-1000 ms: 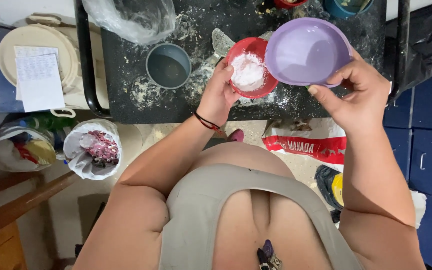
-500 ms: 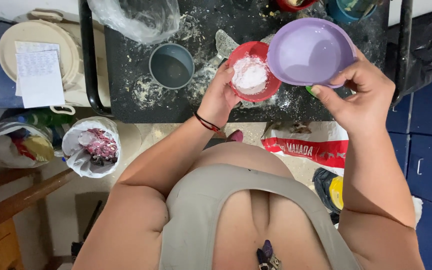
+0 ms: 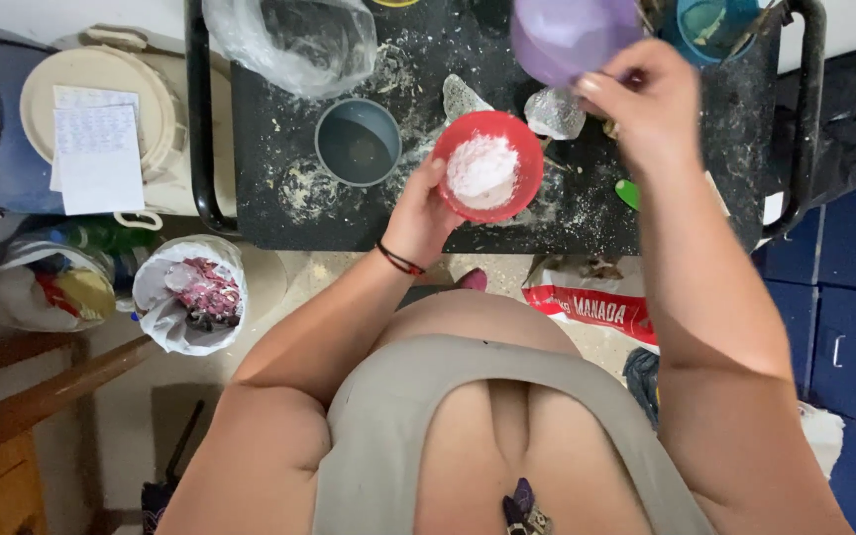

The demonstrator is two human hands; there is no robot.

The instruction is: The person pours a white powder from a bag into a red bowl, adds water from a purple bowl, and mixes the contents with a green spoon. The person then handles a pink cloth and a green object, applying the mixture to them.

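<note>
My left hand (image 3: 420,212) grips the near rim of a red bowl (image 3: 488,165) that holds a heap of white powder. The bowl is over the black, powder-dusted table (image 3: 279,149). My right hand (image 3: 646,104) holds a purple bowl (image 3: 569,35) farther back, tilted with its underside toward me, near the table's far edge. A grey cup (image 3: 358,143) with dark liquid stands left of the red bowl.
A clear plastic bag (image 3: 289,40) lies at the table's back left and a teal container (image 3: 717,28) at the back right. Beside the table on the left are a cream lidded pot (image 3: 101,99) with paper on it, a bag-lined bin (image 3: 193,292) and a red sack (image 3: 596,302) on the floor.
My right hand has carried the purple bowl away from me toward the table's far edge. The red bowl stays in my left hand, nearly unmoved.
</note>
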